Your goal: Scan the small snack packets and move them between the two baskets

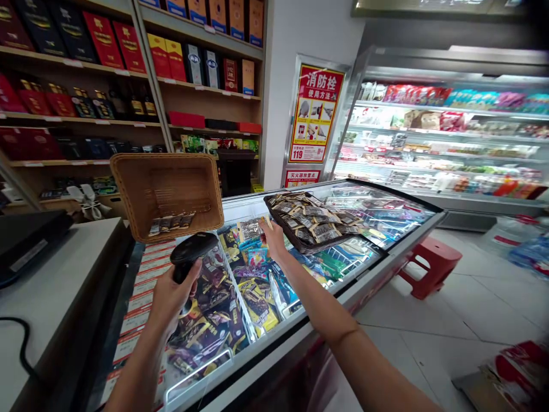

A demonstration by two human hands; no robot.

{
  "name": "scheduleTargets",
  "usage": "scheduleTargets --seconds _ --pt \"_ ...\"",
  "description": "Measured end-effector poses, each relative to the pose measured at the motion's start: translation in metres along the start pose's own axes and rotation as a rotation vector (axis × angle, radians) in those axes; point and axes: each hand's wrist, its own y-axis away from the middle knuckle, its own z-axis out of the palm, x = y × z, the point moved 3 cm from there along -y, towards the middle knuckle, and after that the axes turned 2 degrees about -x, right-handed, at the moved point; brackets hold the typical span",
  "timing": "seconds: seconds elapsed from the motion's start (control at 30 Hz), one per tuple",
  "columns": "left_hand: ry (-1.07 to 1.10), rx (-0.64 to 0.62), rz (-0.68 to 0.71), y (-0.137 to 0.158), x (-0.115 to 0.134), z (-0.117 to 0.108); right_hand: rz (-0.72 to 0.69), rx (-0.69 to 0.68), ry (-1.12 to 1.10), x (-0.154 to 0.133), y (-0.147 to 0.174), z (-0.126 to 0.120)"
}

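My left hand (174,294) is wrapped round the handle of a black barcode scanner (194,247), held over the glass top of a chest freezer. In my right hand (273,237) a small flat packet (249,229) is pinched by its right end, its silvery face up; its print is too small to read. To the right of that hand a dark tray (295,245) lies on the freezer, heaped with similar packets (319,217). Beyond the scanner stands a brown wicker basket (169,177), tipped so its opening faces me, with several packets (171,223) on its lower side.
Under the freezer's glass (214,326) lie colourful packs in wire baskets. At left is a counter (55,274) with a black device (30,243). A red stool (431,266) stands on the floor to the right, with water bottles (514,237) beyond. Shelves of boxes line the back.
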Motion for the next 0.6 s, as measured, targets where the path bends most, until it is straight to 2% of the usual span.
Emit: scheduleTargets --seconds 0.1,0.2,0.3,0.6 --pt "0.026 -0.248 -0.02 0.009 0.006 0.005 0.032 0.071 -0.031 0.003 0.003 -0.009" --pt "-0.026 -0.375 -0.003 0.015 0.01 0.007 0.045 0.051 -0.04 0.005 0.003 -0.011" --pt "-0.052 -0.393 0.0 0.015 0.008 0.008 0.049 0.045 -0.047 0.004 0.002 -0.014" --pt "-0.12 -0.421 0.033 -0.008 -0.02 0.006 0.088 0.027 -0.041 0.0 0.003 -0.016"
